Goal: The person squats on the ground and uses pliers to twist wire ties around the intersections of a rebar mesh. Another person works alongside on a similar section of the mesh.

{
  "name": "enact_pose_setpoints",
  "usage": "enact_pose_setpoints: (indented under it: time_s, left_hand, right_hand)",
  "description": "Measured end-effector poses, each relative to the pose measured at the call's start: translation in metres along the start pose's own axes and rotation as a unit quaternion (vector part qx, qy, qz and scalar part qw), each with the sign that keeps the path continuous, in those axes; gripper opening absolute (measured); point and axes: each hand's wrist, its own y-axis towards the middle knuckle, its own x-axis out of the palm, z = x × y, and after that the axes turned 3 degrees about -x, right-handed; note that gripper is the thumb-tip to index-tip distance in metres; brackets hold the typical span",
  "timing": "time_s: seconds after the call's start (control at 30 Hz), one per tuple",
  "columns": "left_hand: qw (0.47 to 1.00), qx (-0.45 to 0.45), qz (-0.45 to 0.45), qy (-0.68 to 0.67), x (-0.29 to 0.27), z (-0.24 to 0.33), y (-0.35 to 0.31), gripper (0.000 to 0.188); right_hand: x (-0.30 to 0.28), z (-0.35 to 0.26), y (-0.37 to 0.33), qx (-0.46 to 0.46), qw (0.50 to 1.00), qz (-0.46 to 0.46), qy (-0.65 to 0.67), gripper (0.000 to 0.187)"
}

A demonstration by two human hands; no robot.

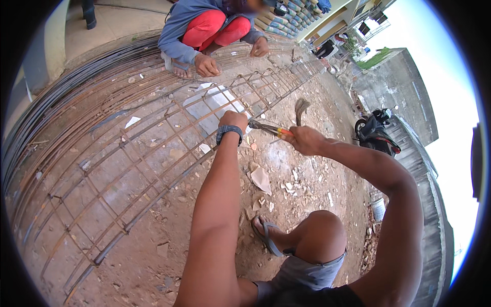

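Note:
A long rebar cage (134, 162) of thin rusty bars and square ties runs diagonally from the near left to the far middle. My left hand (232, 121), with a dark watch on its wrist, is closed at the cage's near-side bar; its fingertips are hidden. In my right hand (307, 140) is a pair of pincers (271, 128) with orange-red handles, the jaws beside my left hand at the bar. A bundle of tie wire (302, 108) sticks up at my right hand, seemingly held along with the handles.
Across the cage crouches a person (204, 30) in red trousers, hands near the bars. Loose rebar (76, 97) lies along the left. Under the cage is a pale sheet (207, 113). Rubble (291, 184) covers the ground; a motorcycle (376, 132) stands right; stacked sacks (291, 20) lie far.

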Motion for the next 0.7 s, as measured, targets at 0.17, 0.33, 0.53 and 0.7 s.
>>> enact_pose_setpoints:
  time_s: [0.17, 0.33, 0.53, 0.7]
  left_hand:
    - [0.998, 0.011, 0.066, -0.018, -0.011, -0.002, -0.020, 0.040]
    - [0.986, 0.072, 0.149, 0.009, -0.006, 0.007, -0.040, 0.042]
    - [0.984, 0.055, 0.169, -0.003, -0.021, 0.018, -0.040, 0.041]
    - [0.986, 0.084, 0.142, -0.003, -0.042, 0.016, -0.043, 0.045]
  right_hand:
    - [0.017, 0.003, 0.002, 0.224, 0.615, -0.345, 0.673, 0.061]
    - [0.024, 0.002, -0.006, 0.231, 0.810, -0.297, 0.450, 0.078]
    - [0.022, 0.013, 0.005, 0.002, 0.979, 0.145, -0.140, 0.057]
    - [0.036, 0.009, 0.015, 0.059, 0.994, 0.066, -0.056, 0.043]
